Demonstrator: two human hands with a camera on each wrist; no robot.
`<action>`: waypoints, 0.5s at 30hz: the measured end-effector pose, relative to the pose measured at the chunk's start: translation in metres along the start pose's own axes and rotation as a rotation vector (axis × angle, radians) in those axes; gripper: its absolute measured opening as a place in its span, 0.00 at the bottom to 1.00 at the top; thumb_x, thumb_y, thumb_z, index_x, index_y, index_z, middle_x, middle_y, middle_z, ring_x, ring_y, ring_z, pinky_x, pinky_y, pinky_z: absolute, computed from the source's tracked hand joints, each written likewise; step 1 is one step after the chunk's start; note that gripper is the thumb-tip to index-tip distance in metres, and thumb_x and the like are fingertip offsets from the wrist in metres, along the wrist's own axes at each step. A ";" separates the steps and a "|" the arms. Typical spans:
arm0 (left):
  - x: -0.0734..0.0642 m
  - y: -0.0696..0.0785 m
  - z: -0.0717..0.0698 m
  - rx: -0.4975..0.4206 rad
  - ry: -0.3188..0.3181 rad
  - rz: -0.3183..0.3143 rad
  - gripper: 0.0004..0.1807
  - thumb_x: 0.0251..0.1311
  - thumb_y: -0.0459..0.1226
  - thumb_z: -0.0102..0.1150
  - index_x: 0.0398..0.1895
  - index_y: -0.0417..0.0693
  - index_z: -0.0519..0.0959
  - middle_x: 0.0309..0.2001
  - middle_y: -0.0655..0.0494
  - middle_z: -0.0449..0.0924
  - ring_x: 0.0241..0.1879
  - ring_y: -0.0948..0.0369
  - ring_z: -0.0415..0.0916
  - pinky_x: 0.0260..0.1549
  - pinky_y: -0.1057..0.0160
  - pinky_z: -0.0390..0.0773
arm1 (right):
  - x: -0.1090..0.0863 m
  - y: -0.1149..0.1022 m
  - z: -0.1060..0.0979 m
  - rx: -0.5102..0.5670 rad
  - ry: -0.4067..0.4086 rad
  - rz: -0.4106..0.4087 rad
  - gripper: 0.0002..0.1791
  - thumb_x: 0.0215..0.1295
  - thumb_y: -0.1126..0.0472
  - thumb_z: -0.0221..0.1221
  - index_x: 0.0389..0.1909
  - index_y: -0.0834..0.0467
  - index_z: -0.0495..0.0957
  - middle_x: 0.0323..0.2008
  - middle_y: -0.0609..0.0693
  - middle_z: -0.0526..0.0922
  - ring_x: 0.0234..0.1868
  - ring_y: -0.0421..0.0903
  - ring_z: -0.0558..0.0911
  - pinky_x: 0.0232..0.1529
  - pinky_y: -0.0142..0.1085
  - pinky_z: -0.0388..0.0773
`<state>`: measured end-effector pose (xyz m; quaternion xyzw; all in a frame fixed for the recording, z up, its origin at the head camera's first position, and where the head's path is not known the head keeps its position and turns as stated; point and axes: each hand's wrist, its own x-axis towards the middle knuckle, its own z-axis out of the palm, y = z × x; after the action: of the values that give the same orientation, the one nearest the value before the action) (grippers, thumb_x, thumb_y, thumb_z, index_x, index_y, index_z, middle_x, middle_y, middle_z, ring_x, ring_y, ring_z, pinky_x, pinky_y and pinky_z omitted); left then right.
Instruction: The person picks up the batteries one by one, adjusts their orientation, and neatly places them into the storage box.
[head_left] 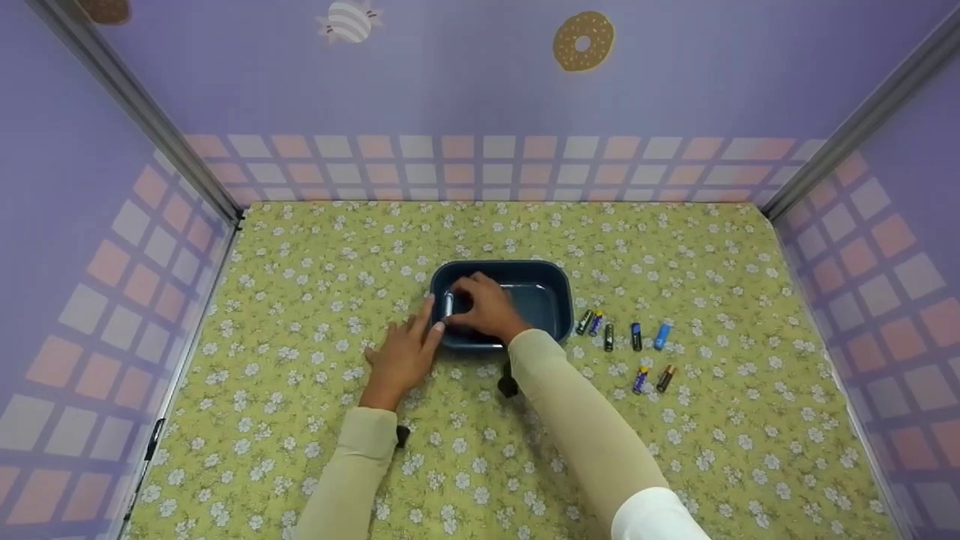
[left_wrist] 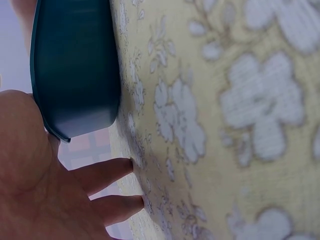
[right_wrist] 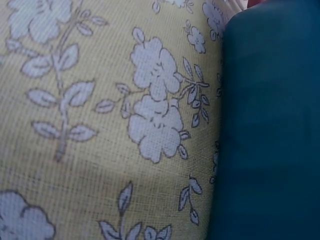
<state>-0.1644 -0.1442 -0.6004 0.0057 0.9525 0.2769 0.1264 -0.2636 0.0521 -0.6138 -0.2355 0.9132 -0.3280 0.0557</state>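
Observation:
A dark blue rectangular box (head_left: pixel 538 304) stands on the flowered cloth. My right hand (head_left: pixel 487 306) reaches down inside its left part, thumb and forefinger at the two ends of a slim, silvery battery (head_left: pixel 448 304) by the left wall. My left hand (head_left: pixel 405 352) rests against the box's left side, its fingers fairly straight. In the left wrist view, that hand (left_wrist: pixel 45 185) lies along the box's outer wall (left_wrist: pixel 75 65), with two fingertips on the cloth. Only the box's side (right_wrist: pixel 275 125) and cloth show in the right wrist view; the right hand's grip is hidden there.
Right of the box lie several loose batteries, among them a light blue one (head_left: pixel 663 335), a dark one with a copper end (head_left: pixel 666 378) and a purple and yellow one (head_left: pixel 640 379). Purple panels (head_left: pixel 480 90) wall in the back and sides of the table.

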 end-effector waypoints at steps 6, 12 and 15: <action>0.000 0.001 0.000 -0.004 -0.001 0.000 0.33 0.71 0.73 0.19 0.77 0.92 0.30 0.81 0.52 0.56 0.80 0.36 0.44 0.58 0.11 0.43 | 0.000 -0.002 0.000 -0.088 -0.029 0.021 0.30 0.56 0.36 0.72 0.56 0.46 0.81 0.52 0.50 0.80 0.50 0.50 0.80 0.52 0.51 0.79; 0.001 0.001 0.000 -0.014 -0.006 -0.001 0.34 0.70 0.73 0.19 0.77 0.93 0.30 0.81 0.53 0.55 0.80 0.35 0.43 0.58 0.11 0.41 | 0.000 -0.003 0.000 -0.166 -0.038 0.026 0.33 0.55 0.31 0.70 0.58 0.44 0.80 0.53 0.50 0.80 0.52 0.51 0.80 0.52 0.55 0.79; 0.000 0.000 0.001 -0.021 -0.006 -0.008 0.34 0.70 0.74 0.20 0.77 0.92 0.31 0.81 0.54 0.55 0.80 0.36 0.43 0.59 0.11 0.41 | 0.000 -0.004 0.001 -0.184 -0.044 0.028 0.34 0.56 0.31 0.69 0.59 0.43 0.80 0.54 0.49 0.80 0.52 0.51 0.80 0.53 0.56 0.79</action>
<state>-0.1646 -0.1440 -0.6009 0.0016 0.9492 0.2862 0.1306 -0.2615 0.0491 -0.6126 -0.2337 0.9413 -0.2366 0.0583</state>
